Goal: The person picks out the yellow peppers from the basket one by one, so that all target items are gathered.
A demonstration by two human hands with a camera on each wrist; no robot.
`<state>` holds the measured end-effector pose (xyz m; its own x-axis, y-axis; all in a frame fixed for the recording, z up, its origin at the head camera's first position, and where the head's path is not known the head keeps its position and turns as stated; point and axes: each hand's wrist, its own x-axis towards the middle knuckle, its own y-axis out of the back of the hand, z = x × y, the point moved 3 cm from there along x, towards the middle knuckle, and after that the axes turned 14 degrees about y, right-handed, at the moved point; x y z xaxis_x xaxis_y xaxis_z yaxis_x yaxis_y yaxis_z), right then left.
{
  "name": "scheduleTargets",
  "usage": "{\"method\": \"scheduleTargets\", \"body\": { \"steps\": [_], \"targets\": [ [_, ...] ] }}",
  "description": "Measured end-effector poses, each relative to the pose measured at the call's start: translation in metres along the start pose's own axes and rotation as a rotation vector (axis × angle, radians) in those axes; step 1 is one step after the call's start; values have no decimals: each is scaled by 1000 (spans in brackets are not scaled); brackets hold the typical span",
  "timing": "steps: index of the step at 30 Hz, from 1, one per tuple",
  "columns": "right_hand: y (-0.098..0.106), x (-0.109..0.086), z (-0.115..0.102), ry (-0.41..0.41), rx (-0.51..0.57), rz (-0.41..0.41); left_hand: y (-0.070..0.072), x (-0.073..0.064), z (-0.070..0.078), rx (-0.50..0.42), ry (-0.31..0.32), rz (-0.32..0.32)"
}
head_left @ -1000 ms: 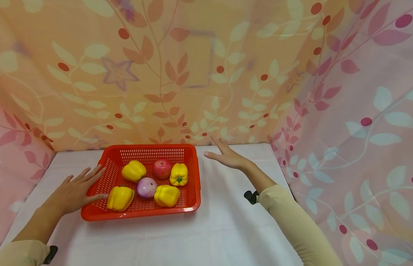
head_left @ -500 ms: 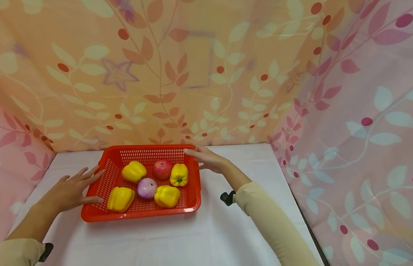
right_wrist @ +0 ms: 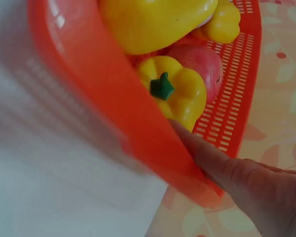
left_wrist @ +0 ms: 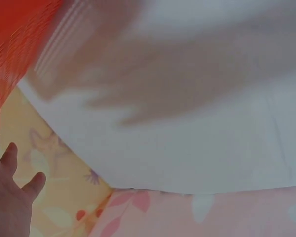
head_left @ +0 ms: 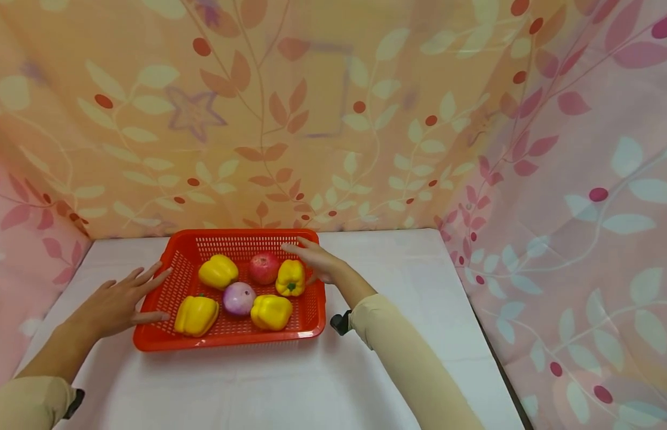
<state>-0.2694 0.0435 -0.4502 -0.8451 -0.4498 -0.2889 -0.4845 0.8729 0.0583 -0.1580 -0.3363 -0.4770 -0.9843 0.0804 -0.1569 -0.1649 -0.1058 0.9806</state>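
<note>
A red plastic basket [head_left: 226, 340] stands on the white cloth. Inside lie several yellow bell peppers [head_left: 196, 315], a red pomegranate [head_left: 264, 267] and a round, pale purple fruit or vegetable [head_left: 239, 298]. My left hand [head_left: 115, 304] is spread at the basket's left rim, its thumb over the edge near the front left pepper. At the right rim, my right hand [head_left: 319, 261] reaches over the edge, fingers extended. In the right wrist view its thumb [right_wrist: 202, 150] crosses the rim beside a green-stemmed pepper [right_wrist: 175, 91]; whether it touches that pepper cannot be told.
White cloth [head_left: 387, 322] covers the table in front of and to the right of the basket. Patterned curtains hang behind [head_left: 333, 119] and along the right side [head_left: 580, 239]. A small dark device [head_left: 341, 322] sits at the right wrist.
My right hand has moved left from beside the basket to over its right rim. The left hand has drawn back slightly at the left rim. The basket's contents look unchanged.
</note>
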Motion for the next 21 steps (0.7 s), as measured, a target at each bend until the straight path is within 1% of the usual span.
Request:
{"method": "scheduleTargets", "body": {
  "steps": [4, 7, 10, 16, 21],
  "targets": [
    [-6, 4, 5, -25, 19, 74, 1, -1, 0, -14, -3, -1],
    [-10, 7, 9, -52, -2, 106, 0, -1, 0, -27, 3, -12],
    [-14, 8, 13, -69, -44, 122, 0, -2, -1, -29, 9, -18],
    [-24, 10, 19, -73, -138, 111, 2, 0, -1, -18, 1, 1],
    [-30, 14, 28, -62, -187, 154, -1, -1, -2, -24, -2, 4]
  ]
}}
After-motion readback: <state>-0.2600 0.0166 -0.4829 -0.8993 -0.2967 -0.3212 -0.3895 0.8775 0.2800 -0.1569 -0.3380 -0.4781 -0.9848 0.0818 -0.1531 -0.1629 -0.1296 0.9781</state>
